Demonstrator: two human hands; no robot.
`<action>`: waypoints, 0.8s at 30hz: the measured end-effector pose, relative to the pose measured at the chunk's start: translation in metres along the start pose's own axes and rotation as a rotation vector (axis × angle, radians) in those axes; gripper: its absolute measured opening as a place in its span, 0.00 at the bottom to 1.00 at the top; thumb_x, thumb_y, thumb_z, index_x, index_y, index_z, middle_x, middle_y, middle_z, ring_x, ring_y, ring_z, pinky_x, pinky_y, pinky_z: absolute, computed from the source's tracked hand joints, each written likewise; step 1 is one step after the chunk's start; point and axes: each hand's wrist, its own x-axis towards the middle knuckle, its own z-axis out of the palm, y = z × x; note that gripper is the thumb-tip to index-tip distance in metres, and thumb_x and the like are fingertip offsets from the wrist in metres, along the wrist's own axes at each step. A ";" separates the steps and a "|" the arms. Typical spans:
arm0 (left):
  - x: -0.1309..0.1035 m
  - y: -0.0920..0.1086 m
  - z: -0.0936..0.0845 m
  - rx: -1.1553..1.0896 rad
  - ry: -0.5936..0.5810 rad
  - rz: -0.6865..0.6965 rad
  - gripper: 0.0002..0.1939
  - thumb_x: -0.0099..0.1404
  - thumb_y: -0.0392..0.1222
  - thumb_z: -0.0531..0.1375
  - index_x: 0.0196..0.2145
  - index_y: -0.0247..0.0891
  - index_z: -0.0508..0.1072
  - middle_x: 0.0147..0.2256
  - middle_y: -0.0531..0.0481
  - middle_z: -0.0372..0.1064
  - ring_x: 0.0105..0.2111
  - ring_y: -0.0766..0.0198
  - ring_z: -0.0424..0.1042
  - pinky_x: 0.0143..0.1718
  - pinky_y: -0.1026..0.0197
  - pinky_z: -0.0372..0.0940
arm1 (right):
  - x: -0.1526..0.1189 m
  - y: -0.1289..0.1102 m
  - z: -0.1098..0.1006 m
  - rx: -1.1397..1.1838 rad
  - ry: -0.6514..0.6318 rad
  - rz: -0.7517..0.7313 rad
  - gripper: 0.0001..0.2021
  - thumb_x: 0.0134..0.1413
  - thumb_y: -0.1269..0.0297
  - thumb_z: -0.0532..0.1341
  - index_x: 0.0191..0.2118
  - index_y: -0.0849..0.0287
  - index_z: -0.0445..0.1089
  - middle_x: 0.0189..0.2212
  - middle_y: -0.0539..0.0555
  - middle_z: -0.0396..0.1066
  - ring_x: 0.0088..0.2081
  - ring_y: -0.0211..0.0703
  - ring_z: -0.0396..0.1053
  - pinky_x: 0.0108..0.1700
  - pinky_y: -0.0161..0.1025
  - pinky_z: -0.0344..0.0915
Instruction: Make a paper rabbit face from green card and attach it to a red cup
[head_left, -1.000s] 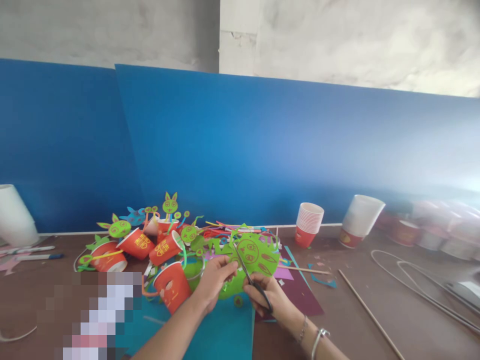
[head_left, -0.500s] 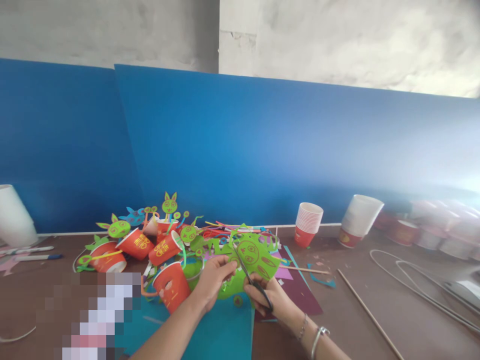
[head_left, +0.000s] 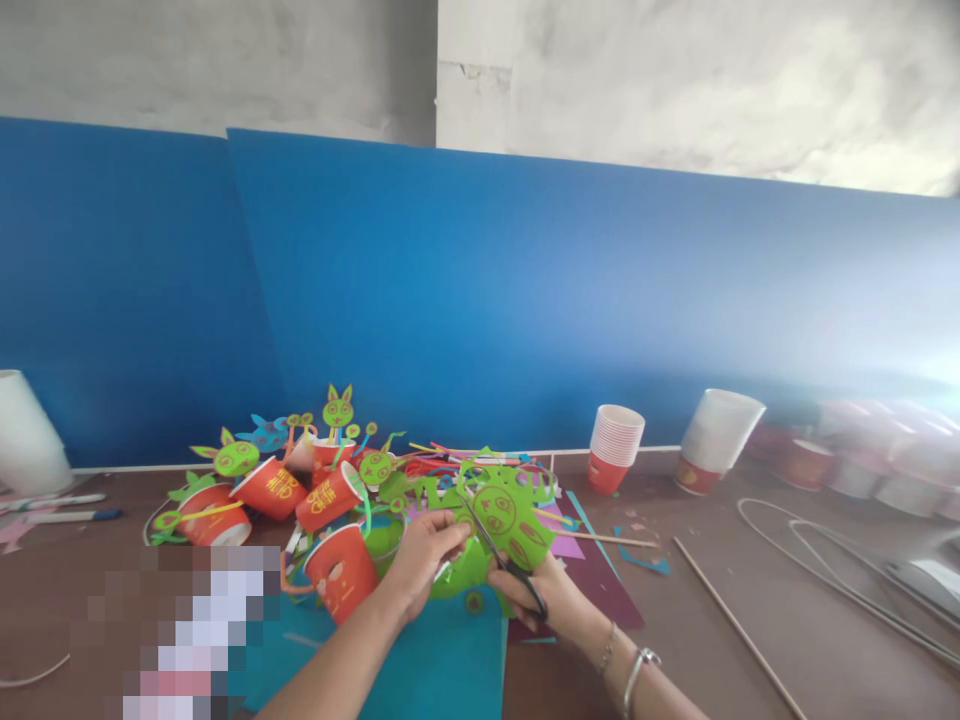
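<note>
Scissors (head_left: 504,563) laid across green paper (head_left: 536,530) between two hands

One pair of scissors, dark-handled, is gripped in the curled fingers of the right hand (head_left: 546,592); the blades are set across the green paper. By the left hand (head_left: 429,555), the paper's near edge is pinched, thumb and forefinger brought together. One rabbit face with two long ears is drawn on the sheet, which is held above the worktop (head_left: 660,640), over further green scraps.

Counted at left: five red cups (head_left: 343,572) in a heap, several tipped; a sixth is suggested by a pale opening behind. Three green rabbit cutouts (head_left: 340,411) are seen among them, plus one blue cutout (head_left: 264,434), partly covered. Two markers (head_left: 71,517) are laid at far left. At right: two cup stacks (head_left: 616,448), two thin sticks (head_left: 739,630). Below the hands: one blue sheet (head_left: 450,670), one maroon sheet (head_left: 600,597), both partly covered.

Hard to make out: scissor tips lost against the drawn lines; blade opening cannot be told. Straws (head_left: 427,466) too tangled to be counted. Cups at far right are blurred. A white object (head_left: 26,435) is cut off by the left edge. The lower left is masked by coarse pixel blocks.
</note>
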 end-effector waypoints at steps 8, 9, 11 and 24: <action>0.004 -0.005 -0.005 -0.024 0.004 0.005 0.16 0.45 0.47 0.68 0.18 0.36 0.65 0.15 0.56 0.63 0.16 0.74 0.56 0.21 0.68 0.48 | 0.000 0.007 -0.004 0.008 -0.084 0.100 0.13 0.47 0.55 0.62 0.26 0.61 0.64 0.10 0.42 0.60 0.09 0.27 0.53 0.10 0.25 0.45; 0.005 -0.005 -0.005 -0.026 0.009 0.013 0.16 0.45 0.47 0.67 0.18 0.36 0.65 0.16 0.56 0.64 0.16 0.74 0.56 0.21 0.68 0.49 | -0.001 0.008 -0.004 0.032 -0.114 0.134 0.14 0.47 0.54 0.62 0.28 0.61 0.65 0.10 0.42 0.61 0.09 0.27 0.54 0.10 0.25 0.44; 0.005 -0.006 -0.005 -0.029 0.024 0.029 0.16 0.46 0.48 0.67 0.20 0.36 0.66 0.18 0.53 0.67 0.17 0.73 0.58 0.21 0.68 0.50 | -0.002 0.010 -0.004 0.100 -0.167 0.173 0.17 0.48 0.52 0.62 0.34 0.62 0.66 0.12 0.44 0.65 0.10 0.29 0.57 0.10 0.25 0.43; 0.008 -0.007 -0.005 -0.066 0.156 0.156 0.16 0.49 0.51 0.64 0.23 0.39 0.63 0.20 0.59 0.60 0.20 0.73 0.58 0.25 0.67 0.54 | -0.013 0.004 -0.012 0.530 -0.352 0.135 0.23 0.45 0.46 0.60 0.35 0.66 0.69 0.10 0.47 0.64 0.09 0.30 0.56 0.10 0.27 0.44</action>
